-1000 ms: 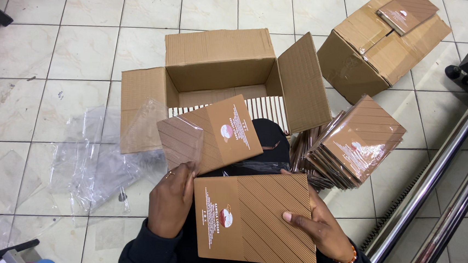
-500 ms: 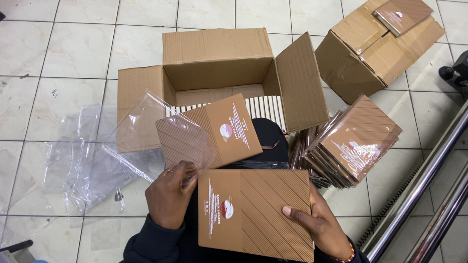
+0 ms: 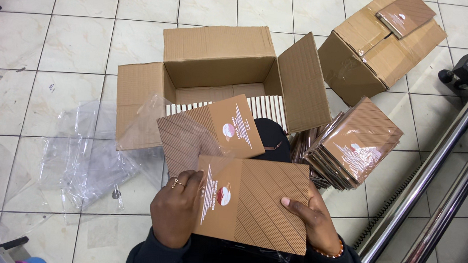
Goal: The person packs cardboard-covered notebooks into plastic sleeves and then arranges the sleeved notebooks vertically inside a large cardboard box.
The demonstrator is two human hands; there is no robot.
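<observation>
both hands point(image 3: 176, 210) grip a flat ribbed brown card packet point(image 3: 262, 205).

So there's an open cardboard box point(image 3: 216, 64) on the tile, flaps out, with a row of pale card edges inside. A flat brown square pack point(image 3: 253, 204) with diagonal ridges is in front, another pack point(image 3: 212, 132) behind it half in a clear sleeve. A wrapped stack point(image 3: 354, 145) sits to the right. A closed box point(image 3: 380, 43) sits top right, one pack point(image 3: 406, 14) on it.
</observation>
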